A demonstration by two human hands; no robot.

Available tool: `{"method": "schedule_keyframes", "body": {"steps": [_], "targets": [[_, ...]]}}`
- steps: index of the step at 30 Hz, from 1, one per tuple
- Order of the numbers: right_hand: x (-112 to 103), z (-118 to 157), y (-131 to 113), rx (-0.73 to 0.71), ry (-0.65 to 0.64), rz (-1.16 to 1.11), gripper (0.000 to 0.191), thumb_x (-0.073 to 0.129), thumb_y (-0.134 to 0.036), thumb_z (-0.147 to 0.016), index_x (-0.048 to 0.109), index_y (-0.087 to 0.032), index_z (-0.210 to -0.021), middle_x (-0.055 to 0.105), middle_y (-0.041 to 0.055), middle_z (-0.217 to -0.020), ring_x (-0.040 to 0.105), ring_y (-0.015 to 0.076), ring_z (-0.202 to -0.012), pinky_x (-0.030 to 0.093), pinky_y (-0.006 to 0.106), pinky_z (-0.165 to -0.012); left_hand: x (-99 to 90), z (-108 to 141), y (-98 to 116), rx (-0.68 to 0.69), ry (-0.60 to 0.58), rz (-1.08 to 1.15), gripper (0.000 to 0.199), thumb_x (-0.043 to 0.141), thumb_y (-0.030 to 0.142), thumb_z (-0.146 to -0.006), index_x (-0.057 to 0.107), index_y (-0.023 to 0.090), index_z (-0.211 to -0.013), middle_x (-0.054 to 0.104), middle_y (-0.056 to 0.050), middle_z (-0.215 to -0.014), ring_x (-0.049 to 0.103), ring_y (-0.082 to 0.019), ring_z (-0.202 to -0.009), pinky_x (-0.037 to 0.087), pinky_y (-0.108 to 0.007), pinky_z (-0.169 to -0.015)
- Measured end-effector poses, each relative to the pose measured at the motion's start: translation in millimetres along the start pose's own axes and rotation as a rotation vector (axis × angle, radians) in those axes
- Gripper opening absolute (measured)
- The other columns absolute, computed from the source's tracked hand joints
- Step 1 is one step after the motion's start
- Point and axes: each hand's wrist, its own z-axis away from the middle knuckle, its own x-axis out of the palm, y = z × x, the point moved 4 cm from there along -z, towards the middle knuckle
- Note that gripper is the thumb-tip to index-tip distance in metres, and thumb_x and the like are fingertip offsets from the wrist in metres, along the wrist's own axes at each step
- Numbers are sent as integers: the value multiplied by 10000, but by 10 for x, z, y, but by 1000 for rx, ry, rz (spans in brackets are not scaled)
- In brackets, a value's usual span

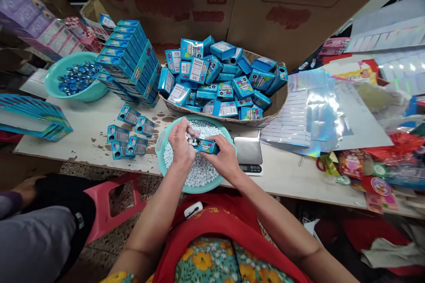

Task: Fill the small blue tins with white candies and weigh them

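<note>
Over a turquoise basin (161, 159) full of small white candies (199, 177), my right hand (226, 157) grips a small blue candy box (206, 146) lying on its side. The box's end faces left, toward my left hand (182, 143). My left hand is cupped with several white candies in its curled fingers, right at that end of the box. Part of the box is hidden behind my right fingers. A small digital scale (249, 152) stands just right of the basin.
Behind the basin is a cardboard tray (279, 108) heaped with blue boxes. Loose blue boxes (128, 137) and a tall stack (133, 62) stand left, near a bowl (53, 84) of blue-wrapped pieces. Shiny sheets (299, 115) lie right. Another person's leg (36, 230) and a pink stool (109, 203) are lower left.
</note>
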Motion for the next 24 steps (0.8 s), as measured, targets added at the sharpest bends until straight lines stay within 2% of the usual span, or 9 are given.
{"method": "schedule_keyframes", "body": {"steps": [10,17,20,24], "targets": [[14,6,-53,-9,16,-113,269,700,-220,-695,611,-230,-948,623,26,-907,591,206,-877,472,329,-787,47,49,113,116,1,-77,336,637,455,-770,523,155,-671,464,45,-485,518,-97,-473,477,-238,-573],[-69,13,-91,14,28,-79,242,659,-194,-683,602,-223,-917,611,15,-872,588,190,-836,467,308,-756,150,130,133,114,-25,-79,365,605,508,-786,529,161,-705,475,40,-491,495,-90,-442,441,-214,-499],[-145,40,-166,5,-1,-95,225,657,-194,-686,602,-219,-903,611,14,-862,589,187,-825,464,303,-754,165,201,170,100,-15,-42,452,503,609,-814,537,165,-736,472,32,-471,490,-100,-411,430,-223,-471],[-218,44,-208,-29,10,-91,244,665,-209,-700,602,-217,-936,611,19,-902,583,187,-861,453,303,-782,182,281,197,108,-109,39,532,361,668,-850,539,174,-762,440,32,-425,468,-110,-375,431,-240,-472]]}}
